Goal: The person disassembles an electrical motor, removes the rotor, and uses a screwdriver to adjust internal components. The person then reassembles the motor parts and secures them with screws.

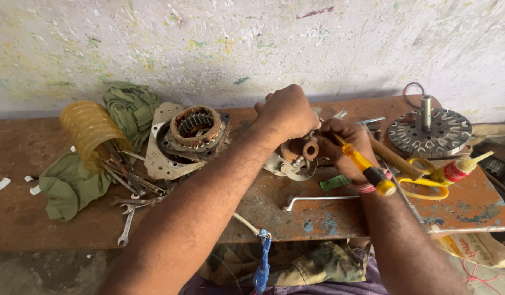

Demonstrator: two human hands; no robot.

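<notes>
Clearly both hands meet at table centre over a small rusty motor part (pixel 300 155). Left hand (pixel 285 114) clamps down on it, fingers curled. Right hand (pixel 348 145) closed around a yellow-handled screwdriver (pixel 364 166), tip hidden at the part. Risk: tip slips off rusted metal, jabs left fingers. Stator (pixel 195 128) sits left.

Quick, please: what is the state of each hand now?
Left hand: closed on the motor part.
Right hand: closed, holding the yellow screwdriver.
</notes>
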